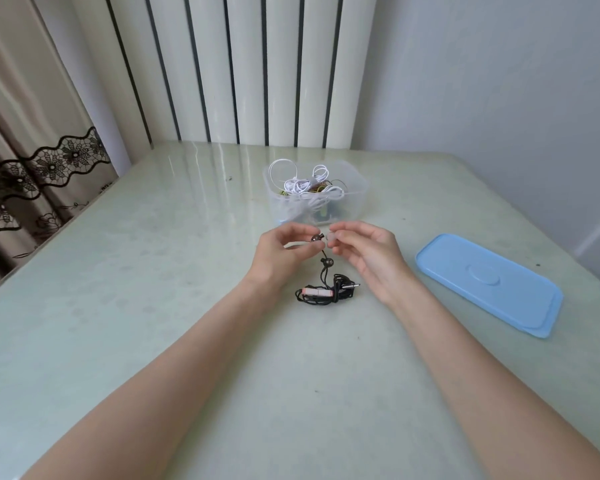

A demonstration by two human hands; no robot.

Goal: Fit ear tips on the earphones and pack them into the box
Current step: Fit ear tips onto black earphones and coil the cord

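Black earphones [326, 292] are what you've got going here, mostly bundled in a loose coil on the table [153, 271] right between your wrists. That bundle's long axis runs roughly left-right, with a pinkish remote [316, 292] lying along it and the plug [350, 287] poking out toward the right.

One strand climbs from the coil up to your left hand [278, 252], passing a second earbud [327, 262] that hangs partway along. Your left fingers are pinched shut on the earbud [316, 238], with its nozzle aimed right, straight at your other hand.

Your right hand [368, 252] is pinching a clear ear tip [331, 238] between thumb and fingertip, sitting just beside the earbud's nozzle. Honestly can't tell if they're touching, it's too small and see-through. Both hands hover above the table, fingers curled in narrow.

Just behind your hands there's the clear box [355, 199], lid off, with white cables [302, 183] tangled inside and looping over the rim, plus some yellowish stuff under them. Your blue lid [489, 284] lies flat off to the right, well apart from the box, long axis running diagonally away toward the near right edge.
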